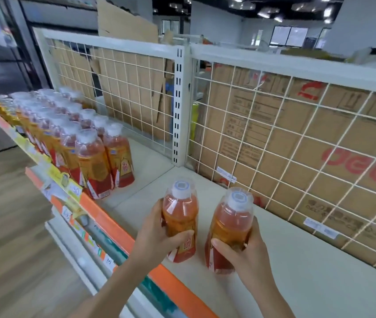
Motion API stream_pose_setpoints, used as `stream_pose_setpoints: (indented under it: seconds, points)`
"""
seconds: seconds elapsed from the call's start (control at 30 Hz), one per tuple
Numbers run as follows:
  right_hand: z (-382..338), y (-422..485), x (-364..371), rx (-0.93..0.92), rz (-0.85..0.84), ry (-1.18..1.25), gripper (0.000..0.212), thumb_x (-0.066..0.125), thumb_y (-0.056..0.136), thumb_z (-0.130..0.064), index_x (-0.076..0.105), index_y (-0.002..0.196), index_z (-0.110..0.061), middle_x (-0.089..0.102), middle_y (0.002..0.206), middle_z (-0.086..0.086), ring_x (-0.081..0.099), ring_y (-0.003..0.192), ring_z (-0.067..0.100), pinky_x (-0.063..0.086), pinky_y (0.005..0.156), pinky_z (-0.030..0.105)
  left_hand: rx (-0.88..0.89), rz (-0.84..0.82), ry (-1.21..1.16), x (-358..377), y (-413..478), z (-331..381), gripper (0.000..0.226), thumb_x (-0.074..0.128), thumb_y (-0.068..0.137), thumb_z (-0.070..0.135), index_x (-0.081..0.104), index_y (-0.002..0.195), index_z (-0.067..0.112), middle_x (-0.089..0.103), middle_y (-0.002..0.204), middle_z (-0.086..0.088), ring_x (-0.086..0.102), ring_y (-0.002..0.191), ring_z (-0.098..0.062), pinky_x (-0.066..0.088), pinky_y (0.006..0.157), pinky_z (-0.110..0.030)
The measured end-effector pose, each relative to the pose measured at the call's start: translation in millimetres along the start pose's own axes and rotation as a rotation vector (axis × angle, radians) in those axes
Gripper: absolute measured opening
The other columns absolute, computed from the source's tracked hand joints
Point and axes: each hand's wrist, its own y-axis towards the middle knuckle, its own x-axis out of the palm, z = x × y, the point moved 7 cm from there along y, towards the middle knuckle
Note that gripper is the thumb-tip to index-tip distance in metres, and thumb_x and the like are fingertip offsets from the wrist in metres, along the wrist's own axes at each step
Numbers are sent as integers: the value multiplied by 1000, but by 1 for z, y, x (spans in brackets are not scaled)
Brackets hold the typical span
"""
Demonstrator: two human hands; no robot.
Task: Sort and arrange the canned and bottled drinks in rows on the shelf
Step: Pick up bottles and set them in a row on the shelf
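While the left hand curls round the left bottle and the right hand round the right bottle, both stand upright at the shelf front, well apart from the rows. Risk: set down hastily, either could topple the end row.

Wooden floor, bright ceiling lights

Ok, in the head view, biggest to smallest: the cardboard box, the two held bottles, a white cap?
1. cardboard box
2. left bottle and right bottle: about alike, so I won't rank them
3. white cap
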Motion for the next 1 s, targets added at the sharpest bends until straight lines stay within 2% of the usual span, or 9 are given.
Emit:
stream_pose_setpoints:
  seconds: [0.07,0.13,0.23,0.3,0.43,0.57,0.7,0.8,1.0]
  points:
    - [-6,10,8,-29,-26,-39,87,83,62,-41,34,132,-27,54,116,-9,55,103,14,46,86,24,-26,77,-49,-8,4,-6,74,82,62,43,37,121,41,59,116,11,59,106,-11,52,88,-29]
    - [-11,19,15,-66,-44,-42,80,84,63,-35,35,127,-31,54,110,-12,54,97,11,45,82,20,-41,153,-75,-17,7,-9,74,82,67,32,39,127,32,60,118,6,60,106,-15,53,88,-31]
    - [-14,31,28,-88,-63,27,83,85,55,-42,37,122,-33,56,109,-11,56,98,12,46,81,20,-37,237,-99,-30,9,-12,73,81,65,26,42,127,27,62,116,5,61,105,-15,54,83,-24]
    - [-19,36,37,-105,-73,68,81,87,55,-38,38,119,-34,57,107,-12,56,97,11,44,77,15,-16,274,-103,-42,6,-9,69,82,64,21,45,121,32,62,112,8,62,102,-13,54,80,-19]
    - [-39,43,55,-142,-117,168,71,85,48,-38,43,105,-43,57,104,-21,57,93,0,44,73,13,17,353,-200,-75,-3,-7,62,82,59,17,51,112,30,68,101,7,66,94,-8,53,69,-16]
    - [-61,42,81,-190,-140,220,79,76,36,-53,46,108,-42,63,102,-20,59,96,-1,50,79,20,23,444,-227,-119,-17,-14,76,88,53,28,52,119,21,69,100,7,65,94,-11,53,69,-15]
    - [-86,35,115,-258,-145,245,81,74,34,-54,46,110,-42,60,105,-29,58,95,-5,48,76,16,70,469,-192,-171,-31,-24,69,83,45,42,55,105,26,69,92,20,66,84,-3,49,69,-10]
    - [-107,27,150,-257,-162,308,84,79,34,-47,50,112,-37,62,102,-30,61,91,-5,49,71,11,63,456,-184,-216,-39,-38,63,77,42,43,58,101,30,70,90,18,66,79,0,52,71,-15]
    - [-149,10,233,-258,-139,317,76,84,42,-35,53,111,-30,65,98,-23,62,90,0,48,70,9,66,432,-141,-320,-50,-74,72,79,44,41,56,111,27,70,99,12,67,90,-10,53,78,-30]
